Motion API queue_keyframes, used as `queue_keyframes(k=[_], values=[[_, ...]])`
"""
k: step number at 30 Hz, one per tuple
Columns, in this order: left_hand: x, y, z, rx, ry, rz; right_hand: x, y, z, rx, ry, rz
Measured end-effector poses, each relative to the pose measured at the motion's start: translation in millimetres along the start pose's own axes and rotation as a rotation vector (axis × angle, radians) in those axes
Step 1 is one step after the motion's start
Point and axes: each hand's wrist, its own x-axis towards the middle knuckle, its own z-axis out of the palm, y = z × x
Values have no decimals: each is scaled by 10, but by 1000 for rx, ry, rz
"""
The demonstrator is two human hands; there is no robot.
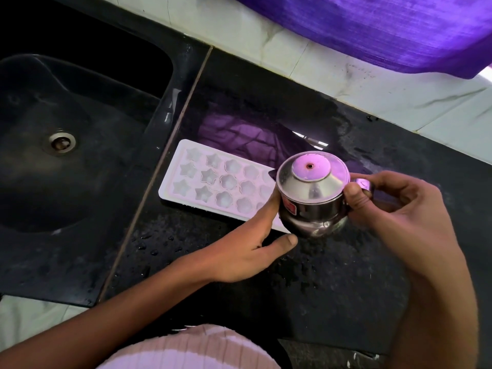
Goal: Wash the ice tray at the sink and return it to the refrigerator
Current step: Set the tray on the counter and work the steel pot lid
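A white ice tray (213,179) with star and flower moulds lies flat on the wet black counter, just right of the sink (66,145). Above the tray's right end sits a small steel pot with a lid (311,193). My right hand (394,219) grips the pot's handle with curled fingers. My left hand (247,251) rests against the pot's lower left side with fingers fairly straight, and its thumb lies on the counter by the tray's near edge. The tray's right end is hidden behind the pot.
The dark sink has a metal drain (61,141) and takes up the left side. A purple cloth (386,25) hangs over the tiled wall at the back. Water drops (159,241) dot the counter near the tray.
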Motion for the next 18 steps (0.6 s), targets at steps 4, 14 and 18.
queue_keyframes(k=[4,14,18], values=[[51,-20,-47,-19,69,32,73,-17,91,5,23,13],[203,-189,-194,-130,186,-33,413,-84,307,-166,-14,-43],[224,-251,-248,-148,201,-55,524,-109,373,-250,-38,-66]])
